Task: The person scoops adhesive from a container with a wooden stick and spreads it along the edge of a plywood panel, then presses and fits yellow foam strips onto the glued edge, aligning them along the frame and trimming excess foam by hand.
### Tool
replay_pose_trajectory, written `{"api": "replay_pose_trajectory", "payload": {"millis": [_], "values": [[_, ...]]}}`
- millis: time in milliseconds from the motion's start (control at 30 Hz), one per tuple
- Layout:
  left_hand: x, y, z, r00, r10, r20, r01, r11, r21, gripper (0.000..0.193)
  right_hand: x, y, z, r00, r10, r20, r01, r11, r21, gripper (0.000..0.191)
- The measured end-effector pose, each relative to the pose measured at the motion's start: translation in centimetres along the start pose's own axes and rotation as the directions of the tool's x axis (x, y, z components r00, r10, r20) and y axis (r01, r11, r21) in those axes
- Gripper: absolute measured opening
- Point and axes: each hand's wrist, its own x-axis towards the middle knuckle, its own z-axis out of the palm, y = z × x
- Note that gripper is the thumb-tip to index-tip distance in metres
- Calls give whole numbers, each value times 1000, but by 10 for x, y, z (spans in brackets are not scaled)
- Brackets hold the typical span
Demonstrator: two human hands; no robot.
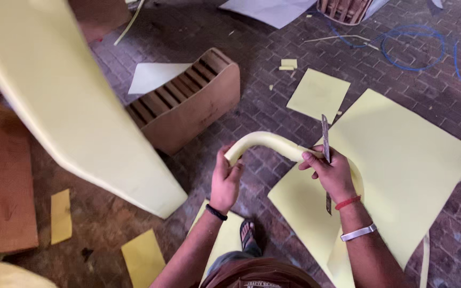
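Bare brick floor [273,106] ahead; wooden frame [188,101] blocks left

No packages, labels, signs, screens in view — none on floor either.

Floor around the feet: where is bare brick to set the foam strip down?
Bare brick lies between the slatted wooden frame and the small yellow sheet. Right is crowded by the large sheet; blue cable loops farther off.

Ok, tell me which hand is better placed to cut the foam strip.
Right. The right hand already holds the blade against the foam strip; the left hand only grips the strip's end.
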Motion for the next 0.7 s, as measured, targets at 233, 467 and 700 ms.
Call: {"api": "replay_pose_trajectory", "payload": {"millis": [233, 467, 700], "values": [[179, -30, 56, 993, 101, 53, -106, 988, 111, 36, 182, -13, -24, 998, -31, -59, 35, 998, 60, 44], [385, -84, 93, 997, 81, -7, -78, 973, 217, 20, 426, -6, -21, 994, -25, -107, 43, 985, 164, 50], [629, -81, 110, 861, -50, -506, 58, 998, 0, 19, 694, -54, -8, 956, -97, 276, 88, 995, 47, 28]]}}
